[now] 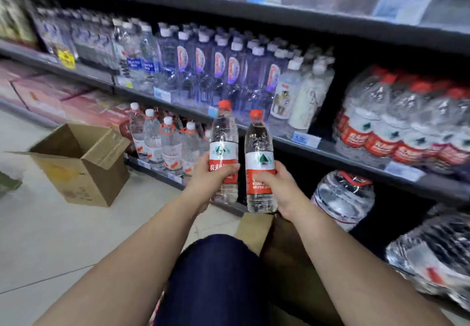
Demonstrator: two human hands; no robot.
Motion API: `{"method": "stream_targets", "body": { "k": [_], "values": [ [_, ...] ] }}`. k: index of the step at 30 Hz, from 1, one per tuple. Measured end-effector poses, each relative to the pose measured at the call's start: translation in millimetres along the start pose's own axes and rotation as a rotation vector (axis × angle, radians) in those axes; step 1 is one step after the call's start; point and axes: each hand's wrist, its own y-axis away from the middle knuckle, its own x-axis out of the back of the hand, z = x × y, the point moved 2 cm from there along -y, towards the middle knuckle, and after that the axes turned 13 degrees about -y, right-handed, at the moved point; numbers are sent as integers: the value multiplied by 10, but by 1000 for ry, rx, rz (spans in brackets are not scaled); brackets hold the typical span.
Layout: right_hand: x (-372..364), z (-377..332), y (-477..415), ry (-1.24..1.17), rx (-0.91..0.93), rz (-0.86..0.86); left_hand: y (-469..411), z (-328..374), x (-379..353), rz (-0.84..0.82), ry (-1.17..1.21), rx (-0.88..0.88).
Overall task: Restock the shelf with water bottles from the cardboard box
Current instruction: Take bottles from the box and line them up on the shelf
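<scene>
My left hand (211,178) grips a clear water bottle (223,137) with a red cap and red-and-white label, held upright. Beside it, my right hand (277,186) grips a second matching water bottle (259,147), also upright. Both bottles hang in front of the dark shelf (330,153), just below its middle board. A brown cardboard box (287,262) sits low under my right forearm, its inside dark and its contents hidden. Another open cardboard box (84,168) stands on the floor to the left.
The middle shelf carries rows of white-capped bottles (218,66) and shrink-wrapped red-label packs (407,122). Below stand tall bottles (162,140), a large water jug (343,198) and a wrapped pack (432,257). My knee in dark trousers (216,275) is in the foreground. Pale tiled floor (63,236) lies left.
</scene>
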Motion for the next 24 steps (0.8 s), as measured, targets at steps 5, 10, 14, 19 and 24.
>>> {"method": "stream_targets", "body": {
  "k": [5,10,14,19,24],
  "values": [
    [496,-656,450,-38,89,124,173,743,-634,-108,6,-64],
    [1018,-1242,804,-38,180,216,229,1288,-1311,-267,56,-92],
    [1415,-1557,929,-53,191,279,162,1457,-1843,-384,48,-70],
    [2037,-1723,916,-137,231,388,41,1447,-2497,-507,132,-25],
    [2649,-1842,811,-62,276,480,-166,1439,-2975,-575,83,-93]
  ]
}}
